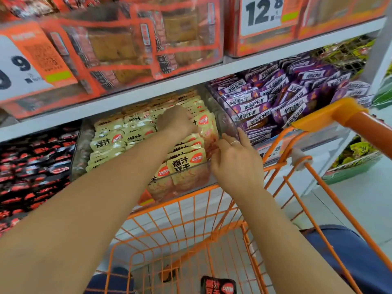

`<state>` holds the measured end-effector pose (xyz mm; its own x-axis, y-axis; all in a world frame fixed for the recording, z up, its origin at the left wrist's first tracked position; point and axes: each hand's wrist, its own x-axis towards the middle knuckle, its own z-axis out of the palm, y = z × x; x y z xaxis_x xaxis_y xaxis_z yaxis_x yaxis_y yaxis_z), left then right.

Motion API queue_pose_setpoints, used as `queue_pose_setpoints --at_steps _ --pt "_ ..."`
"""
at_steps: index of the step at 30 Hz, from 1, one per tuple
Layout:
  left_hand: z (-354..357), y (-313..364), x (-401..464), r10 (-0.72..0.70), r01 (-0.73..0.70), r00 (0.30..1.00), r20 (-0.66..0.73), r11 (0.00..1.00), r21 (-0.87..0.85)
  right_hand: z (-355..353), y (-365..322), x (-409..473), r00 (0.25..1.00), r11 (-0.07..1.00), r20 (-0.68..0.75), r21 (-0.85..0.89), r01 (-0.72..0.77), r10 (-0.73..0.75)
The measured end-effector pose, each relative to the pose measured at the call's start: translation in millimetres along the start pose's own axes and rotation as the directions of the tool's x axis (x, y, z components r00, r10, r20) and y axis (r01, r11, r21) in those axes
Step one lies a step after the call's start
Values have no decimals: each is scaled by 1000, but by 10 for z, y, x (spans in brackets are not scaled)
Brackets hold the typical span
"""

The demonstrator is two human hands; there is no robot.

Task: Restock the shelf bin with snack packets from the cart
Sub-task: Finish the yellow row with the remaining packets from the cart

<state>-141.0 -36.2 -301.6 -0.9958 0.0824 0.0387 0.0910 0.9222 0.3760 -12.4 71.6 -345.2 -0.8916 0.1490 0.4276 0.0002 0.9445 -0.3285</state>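
A white price card (262,14) on the orange top-shelf box at the upper right is showing "12.8". Another white card (16,70) at the left edge is showing "9". The yellow snack packets (186,164) in the clear shelf bin are reading "爆汁豆干". The purple packets (252,106) in the neighbouring bin are reading "手撕素牛排".

Clear plastic shelf bin (192,174) sits on the middle shelf, between a bin of black packets at left and one of purple packets at right. It is packed nearly full with cream-yellow snack packets (186,164) bearing red round logos, standing in tight rows, slightly tilted. Orange wire cart (212,211) stands directly below and nearer; one black packet (218,285) lies at its bottom.
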Motion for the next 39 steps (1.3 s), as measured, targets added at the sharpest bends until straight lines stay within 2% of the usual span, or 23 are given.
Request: queue_pose_setpoints --at_steps 8,10,11,13,14,16,17,20,22,23,24,25,26,27,28,30,33,34,35,39 --pt "236 219 70 58 -71 997 55 955 287 25 39 -10 1000 1000 -6 -9 25 -25" --pt "152 185 24 103 -125 989 103 966 226 35 50 0 999 999 11 17 32 -32" --pt "68 150 -39 136 -150 985 109 981 125 42 71 4 999 998 -13 27 52 -52" --pt "-159 51 -316 222 -219 975 29 971 -96 35 119 -8 986 993 -139 58 106 -97" --pt "-275 -7 -533 283 -287 958 -44 946 -148 17 127 -26 971 983 -200 100 152 -130" --pt "-441 -161 -1064 387 -407 911 -142 899 -160 -20 100 -97 919 940 -311 160 303 -243" --pt "-485 -258 -1350 401 -422 905 -146 891 -166 -37 47 -161 882 912 -347 143 385 -318" --pt "-444 -679 -2057 370 -372 928 -49 908 -193 -118 -213 -400 802 818 -342 138 558 -490" --pt "-342 -942 -2360 318 -304 940 122 945 -120 -124 -398 -612 736 718 -198 168 676 -647" --pt "-270 -1050 -2442 269 -273 930 252 962 -23 -104 -474 -731 671 661 -32 140 737 -741" --pt "-199 -1138 -2498 212 -272 899 384 956 109 -45 -511 -854 590 623 230 107 775 -774" --pt "-131 -1206 -2535 152 -299 854 497 926 232 15 -532 -980 501 627 537 69 776 -679" --pt "-60 -1272 -2562 97 -326 814 572 892 313 82 -534 -1100 401 647 768 22 762 -499" --pt "-9 -1327 -2579 54 -332 789 612 876 350 145 -522 -1207 324 664 888 -29 747 -326" --pt "28 -1376 -2579 31 -322 771 636 880 348 224 -483 -1298 249 667 953 -74 742 -171" --pt "49 -1431 -2537 25 -254 758 652 932 259 340 -416 -1394 105 710 991 -129 692 77" --pt "8 -1441 -2506 49 -141 780 624 985 99 519 -292 -1503 -23 854 977 -175 490 213" --pt "6 -1450 -2502 58 -132 783 620 988 75 563 -268 -1549 -23 875 979 -171 453 204" --pt "10 -1464 -2497 60 -129 782 620 989 66 591 -259 -1602 8 878 983 -167 448 183" --pt "25 -1500 -2489 40 -108 781 623 992 72 721 -224 -1801 207 763 977 -172 623 51"
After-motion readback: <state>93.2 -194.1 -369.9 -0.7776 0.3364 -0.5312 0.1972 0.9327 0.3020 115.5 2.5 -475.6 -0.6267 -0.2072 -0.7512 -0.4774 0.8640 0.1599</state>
